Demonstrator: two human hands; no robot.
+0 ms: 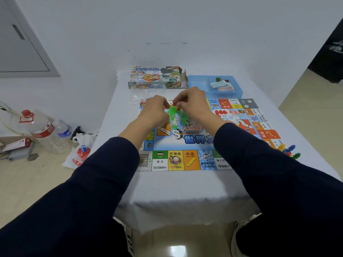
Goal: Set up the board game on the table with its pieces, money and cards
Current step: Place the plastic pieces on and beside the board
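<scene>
Currently both hands work above the far half of the game board (185, 160), which lies flat on the white-covered table (167, 190) with its near edge set back from the table's near edge. The left hand (155, 110) has its fingers curled inward around a cluster of green plastic pieces (173, 111); the right hand (193, 102) pinches small red pieces (175, 105) at the top of that cluster, fingertips drawn narrow. Whether the green and red parts are joined on a sprue or merely bunched cannot be determined. Further green pieces (184, 118) lie on the board just below the hands. Principal risk: a piece that releases abruptly under the pulling force may spring away, bounce off the board and leave the table over the left edge, where it would land among the floor clutter: the plastic bottles (44, 130) and the bag (79, 153). Secondary risk: the sleeves rest close to the board surface, so a sideways forearm movement may drag or skew the board. The coloured tokens (289, 151) sit at the board's right edge, near the table's right edge, and would fall if the board shifts that way. The stack of cards (221, 85) rests in the blue tray (196, 82) at the far right corner, beside the open game box (155, 77); both are apart from the hands and at low risk.
</scene>
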